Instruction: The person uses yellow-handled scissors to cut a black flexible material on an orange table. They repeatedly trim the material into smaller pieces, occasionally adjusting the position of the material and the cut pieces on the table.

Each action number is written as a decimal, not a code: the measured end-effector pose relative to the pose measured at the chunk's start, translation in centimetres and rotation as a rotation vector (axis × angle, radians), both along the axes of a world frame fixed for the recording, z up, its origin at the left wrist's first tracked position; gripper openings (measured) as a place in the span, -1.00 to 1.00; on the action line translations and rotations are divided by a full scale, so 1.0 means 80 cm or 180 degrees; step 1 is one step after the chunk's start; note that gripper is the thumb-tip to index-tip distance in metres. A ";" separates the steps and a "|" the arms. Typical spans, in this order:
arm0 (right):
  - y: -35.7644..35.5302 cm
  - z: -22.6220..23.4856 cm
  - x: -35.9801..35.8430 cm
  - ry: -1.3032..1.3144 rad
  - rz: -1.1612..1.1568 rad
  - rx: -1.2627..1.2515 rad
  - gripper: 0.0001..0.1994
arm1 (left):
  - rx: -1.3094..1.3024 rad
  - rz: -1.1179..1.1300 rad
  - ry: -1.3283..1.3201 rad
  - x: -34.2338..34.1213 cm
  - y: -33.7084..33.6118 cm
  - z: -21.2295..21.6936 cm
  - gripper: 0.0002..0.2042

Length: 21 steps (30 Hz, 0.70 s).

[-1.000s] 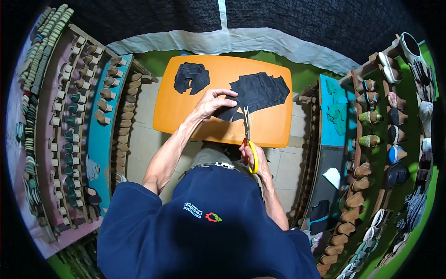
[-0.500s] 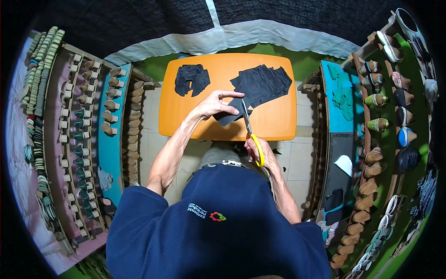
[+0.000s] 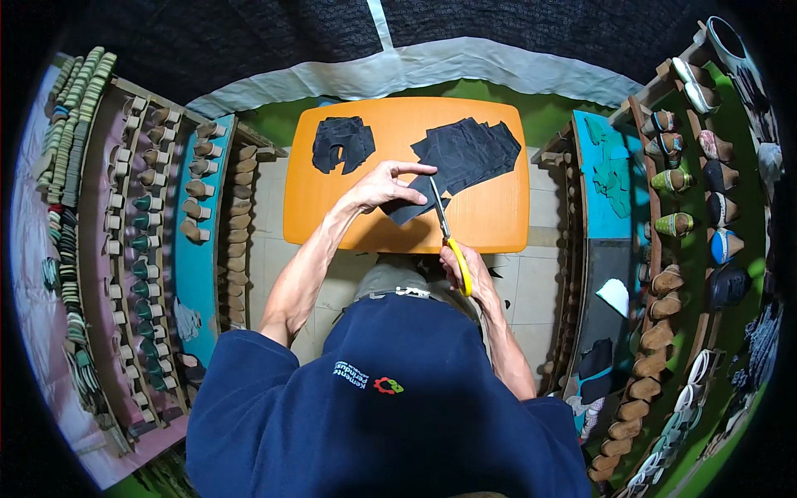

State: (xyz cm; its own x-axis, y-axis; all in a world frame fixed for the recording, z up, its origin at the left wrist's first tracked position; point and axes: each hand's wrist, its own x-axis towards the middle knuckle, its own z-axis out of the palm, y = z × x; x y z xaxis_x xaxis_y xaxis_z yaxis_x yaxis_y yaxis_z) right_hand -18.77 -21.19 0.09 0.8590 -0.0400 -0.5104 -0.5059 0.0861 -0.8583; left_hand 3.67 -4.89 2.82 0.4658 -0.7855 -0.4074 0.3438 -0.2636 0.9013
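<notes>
Above the near part of the orange table (image 3: 365,220), my left hand (image 3: 386,187) pinches a black fabric piece (image 3: 405,212) between thumb and fingers. My right hand (image 3: 470,272) grips the yellow handles of a pair of scissors (image 3: 459,257). Their blades point away from me and lie against the right edge of the held piece. Farther back on the right, a larger stack of black fabric pieces (image 3: 473,151) rests on the table. To the left lies a smaller pile of cut black pieces (image 3: 343,144) with a notch in its near edge.
Racks of shoe lasts (image 3: 149,274) stand on the left, with striped rolls (image 3: 75,149) beyond them. On the right are shelves of shoes (image 3: 674,222) and wooden lasts (image 3: 646,387), beside a blue board (image 3: 604,166) bearing green scraps. A dark curtain (image 3: 498,33) hangs behind the table.
Both hands stay almost in place. The scissors have shifted very slightly against the fabric edge, and my right hand has moved a touch with them.
</notes>
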 end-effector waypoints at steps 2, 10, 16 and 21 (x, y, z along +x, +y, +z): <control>-0.002 -0.006 0.000 0.0010 -0.0026 -0.0015 -0.50 | 0.0020 0.0018 0.0031 0.000 -0.001 0.003 -0.38; 0.001 -0.008 0.000 -0.0011 -0.0189 0.0338 -0.54 | -0.0046 0.0111 0.0069 -0.004 0.001 0.002 -0.38; 0.007 -0.019 -0.004 -0.0126 -0.0388 0.0689 -0.55 | -0.0236 0.0218 0.0124 -0.008 -0.001 -0.002 -0.37; 0.011 -0.016 -0.004 -0.0010 -0.0518 0.0799 -0.56 | -0.0317 0.0405 0.0187 -0.017 0.003 -0.005 -0.42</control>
